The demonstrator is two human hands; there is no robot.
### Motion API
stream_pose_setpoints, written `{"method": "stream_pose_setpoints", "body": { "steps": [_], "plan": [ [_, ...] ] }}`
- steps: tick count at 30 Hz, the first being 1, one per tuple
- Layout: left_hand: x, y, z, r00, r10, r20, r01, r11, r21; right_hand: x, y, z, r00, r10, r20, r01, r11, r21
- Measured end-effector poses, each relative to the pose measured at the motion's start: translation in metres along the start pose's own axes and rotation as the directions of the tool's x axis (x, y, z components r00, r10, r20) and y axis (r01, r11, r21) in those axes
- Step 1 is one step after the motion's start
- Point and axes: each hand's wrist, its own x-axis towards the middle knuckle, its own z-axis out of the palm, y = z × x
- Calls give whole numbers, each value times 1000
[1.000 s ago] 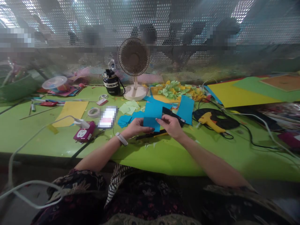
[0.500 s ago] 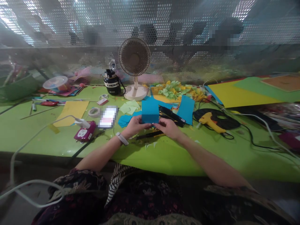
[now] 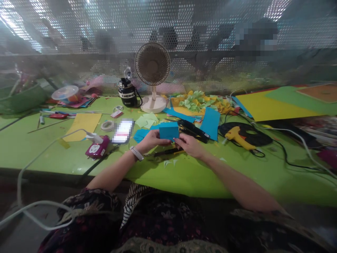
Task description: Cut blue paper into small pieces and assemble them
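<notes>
A folded piece of blue paper [image 3: 169,131] is held up between both hands over the middle of the green table. My left hand [image 3: 152,141] pinches its lower left side, thumb along the bottom edge. At its lower right corner my right hand [image 3: 190,144] grips it between thumb and fingers. Just behind the right hand lies a black stapler-like tool [image 3: 193,129]. Scissors with dark blades [image 3: 168,152] rest under the hands, partly hidden. Small blue paper pieces [image 3: 140,135] lie left of the held paper, and a blue strip [image 3: 210,123] lies to the right.
A yellow glue gun [image 3: 240,138] sits on a black disc at right. At left are a phone [image 3: 123,131], a tape roll [image 3: 107,125] and a purple power socket [image 3: 97,147] with a cable. A fan [image 3: 153,103] and a black bottle [image 3: 128,95] stand behind.
The blue paper has gone from an upright taller piece to a shorter folded one. My right hand has moved down and left to its lower edge; the left stays on it.
</notes>
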Motion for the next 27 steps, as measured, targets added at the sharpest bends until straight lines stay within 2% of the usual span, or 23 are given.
{"method": "stream_pose_setpoints", "body": {
  "steps": [6, 12, 16, 20, 24, 27],
  "plan": [
    [0, 2, -2, 1000, -6, -21, 5, 1000, -25, 2, 2, -2, 1000, 1, 15, -2, 999, 36],
    [-1, 8, -17, 995, -23, -93, 20, 999, -35, 6, -1, -16, 1000, 23, -17, -21, 993, 119],
    [-3, 15, -26, 998, -47, -31, 45, 997, -69, 7, -4, -26, 999, 42, -7, -40, 980, 194],
    [-4, 14, -22, 994, -111, 10, 111, 982, -154, 5, -7, -27, 992, 48, 120, -71, 978, 195],
    [-2, 7, -10, 999, -7, -33, 2, 988, -156, 2, -8, -22, 956, 46, 291, -87, 988, 129],
    [-1, 3, -3, 997, 55, -62, -65, 983, -171, 2, -8, -18, 959, 58, 278, -78, 995, 64]
  ]
}}
